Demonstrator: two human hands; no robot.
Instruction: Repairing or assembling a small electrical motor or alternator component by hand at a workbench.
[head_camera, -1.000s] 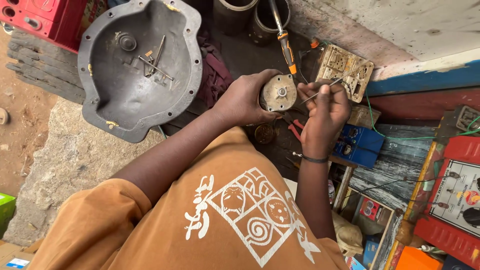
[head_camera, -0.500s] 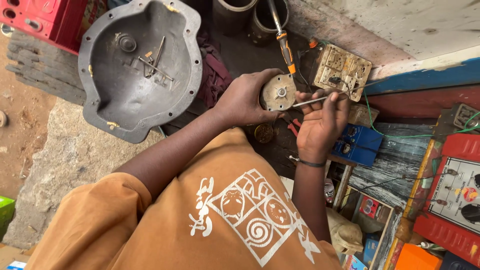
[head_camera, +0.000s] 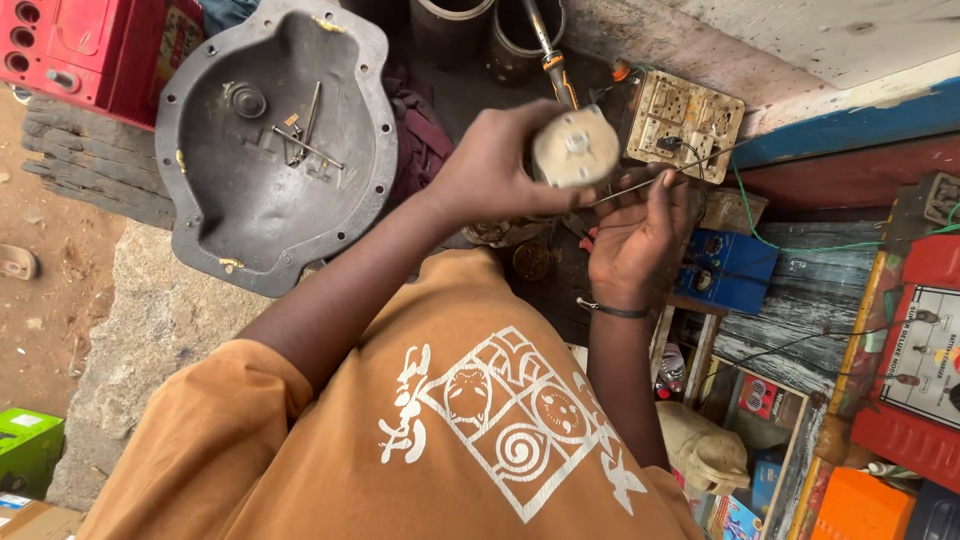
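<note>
Both hands sit higher than half a second ago, and the round pale metal motor part (head_camera: 574, 148) now shows its flat face more squarely. Left hand (head_camera: 497, 165) is clamped around that part, which lies at two o'clock from its palm. Right hand (head_camera: 637, 235), at five o'clock, pinches a thin metal rod (head_camera: 625, 188) touching the part's edge. At ten o'clock, a grey cast-metal cover (head_camera: 270, 150) lies on the cluttered surface; a blue box (head_camera: 728, 272) sits at four o'clock.
</note>
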